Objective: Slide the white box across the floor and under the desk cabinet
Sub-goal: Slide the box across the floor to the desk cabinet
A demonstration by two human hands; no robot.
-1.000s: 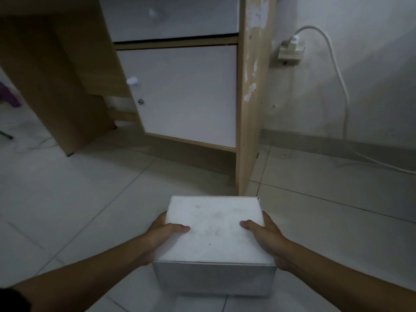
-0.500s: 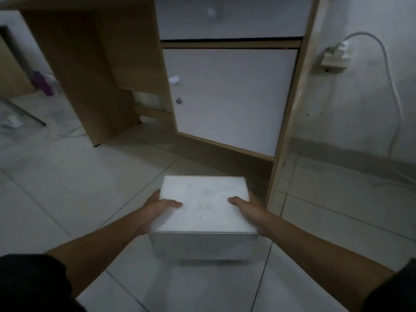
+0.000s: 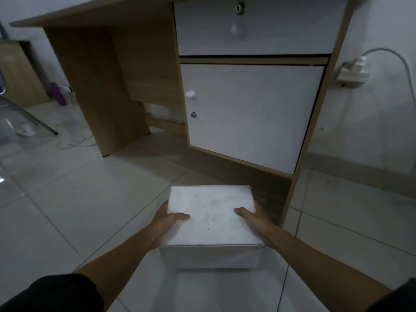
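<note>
1. At far left I see a metal chair leg (image 3: 33,119) and a purple bottle (image 3: 57,93) beyond the desk's side panel (image 3: 90,91).
2. My left hand (image 3: 165,224) presses the white box (image 3: 211,224) from its left side, thumb on the lid.
3. The box sits on the tiled floor (image 3: 78,199), just in front of the desk cabinet (image 3: 249,113).
4. My right hand (image 3: 256,219) clamps the opposite side.
5. A wall socket (image 3: 351,73) is at right.

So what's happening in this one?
A person crouches at a desk, holding a white box on the tiled floor, left hand and right hand on its sides, thumbs on top. The box sits just in front of the cabinet, not yet in the gap beneath it.
</note>
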